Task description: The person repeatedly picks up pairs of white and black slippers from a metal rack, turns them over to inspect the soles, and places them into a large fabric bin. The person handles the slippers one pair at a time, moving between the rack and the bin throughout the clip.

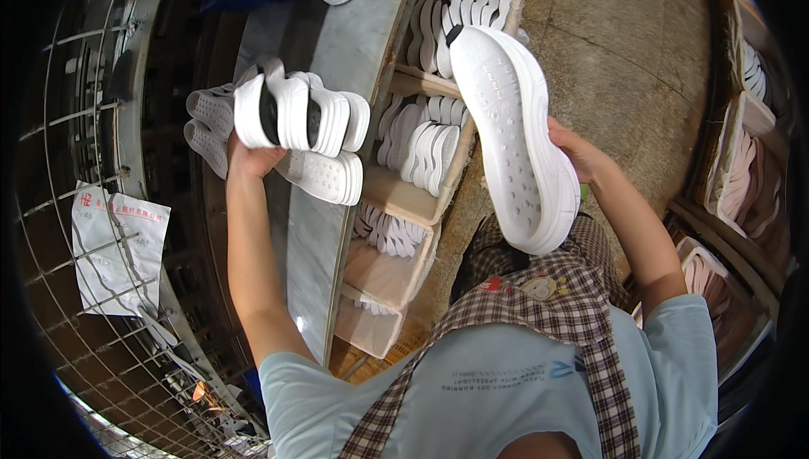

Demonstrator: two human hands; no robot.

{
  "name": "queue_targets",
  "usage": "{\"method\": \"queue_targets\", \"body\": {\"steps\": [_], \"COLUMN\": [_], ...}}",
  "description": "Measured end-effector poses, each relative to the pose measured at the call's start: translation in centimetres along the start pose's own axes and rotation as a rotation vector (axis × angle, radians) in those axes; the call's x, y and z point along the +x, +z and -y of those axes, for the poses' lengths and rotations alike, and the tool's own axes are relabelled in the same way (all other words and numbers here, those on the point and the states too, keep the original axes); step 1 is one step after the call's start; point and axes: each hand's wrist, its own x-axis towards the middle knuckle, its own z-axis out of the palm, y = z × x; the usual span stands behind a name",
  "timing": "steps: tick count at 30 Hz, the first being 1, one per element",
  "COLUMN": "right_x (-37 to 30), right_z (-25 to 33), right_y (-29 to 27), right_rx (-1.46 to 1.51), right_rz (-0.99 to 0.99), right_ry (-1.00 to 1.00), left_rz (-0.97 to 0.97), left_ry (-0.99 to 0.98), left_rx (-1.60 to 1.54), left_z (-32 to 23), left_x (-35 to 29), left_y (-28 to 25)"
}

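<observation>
R hand grips a long white shoe sole by its 3 o'clock edge, approx. 2 o'clock from centre of view, held up in the air. Inner face is toward the cam: matte white, rows of small round dimples along the bed, smooth raised rim all round, ridged outer sidewall on the R side. Sole tilts, one end at 11 o'clock, other at 5; dark patch at the upper tip, can't tell if it's part of the sole.

L hand is at 10 o'clock, against a cluster of stacked white soles over the counter; fingers mostly hidden behind them, so can't tell how far they close. The stacked ones are white too, w/ curved sidewalls; a few lower ones show dimpled beds.

Beige bins w/ more white soles run from 12 to 7 o'clock, beside the counter.
</observation>
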Motion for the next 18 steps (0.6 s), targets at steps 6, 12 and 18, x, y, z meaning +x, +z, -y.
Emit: {"method": "queue_targets", "body": {"steps": [6, 12, 18], "right_x": [-0.5, 0.5, -0.3], "right_z": [1.5, 1.7, 0.7], "right_y": [0.8, 0.8, -3.7], "right_rx": [0.035, 0.000, -0.074], "right_rz": [0.079, 0.172, 0.146], "right_ry": [-0.006, -0.002, 0.134], "left_rz": [-0.433, 0.018, 0.229], "left_ry": [1.334, 0.454, -0.127], "left_rx": [1.539, 0.344, 0.023], "left_z": [1.1, 12.0, 21.9], "left_x": [-8.2, -13.1, -14.0], "left_y": [9.1, 10.4, 17.3]}}
